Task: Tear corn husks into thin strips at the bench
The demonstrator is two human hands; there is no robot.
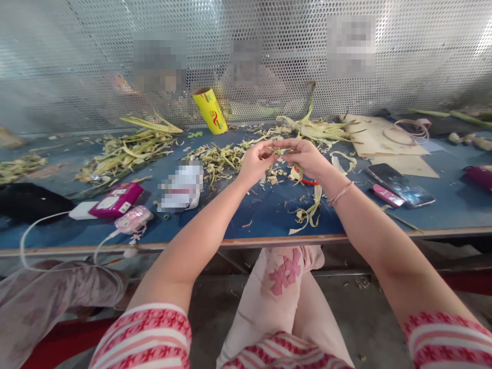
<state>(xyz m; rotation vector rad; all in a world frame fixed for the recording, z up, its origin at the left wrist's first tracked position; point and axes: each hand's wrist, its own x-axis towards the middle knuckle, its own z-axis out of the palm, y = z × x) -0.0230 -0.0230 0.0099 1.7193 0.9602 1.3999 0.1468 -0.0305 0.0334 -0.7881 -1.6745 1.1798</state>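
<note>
Over the middle of the blue table (238, 215), both of my hands meet at the fingertips. My left hand (254, 163) pinches a small piece of pale green plant (280, 151). On its other side, my right hand (305, 156) has its fingers closed on the same piece. A thin orange-red curved thing (307, 180) lies below my right hand, partly hidden, and its kind is unclear. Curled plant strips (313, 210) lie nearer the table's edge. Behind and left of my hands is a heap of pale green plant scraps (223, 161).
Left are leafy stalks (123, 154), a phone (180, 187), a purple socket block (117, 200) and a white cable (28, 230). A yellow cardboard tube (210, 110) leans by the perforated metal screen (284, 31). Right lie cardboard (378, 136) and a dark phone (402, 184). Another person's leg (73, 292) shows lower left.
</note>
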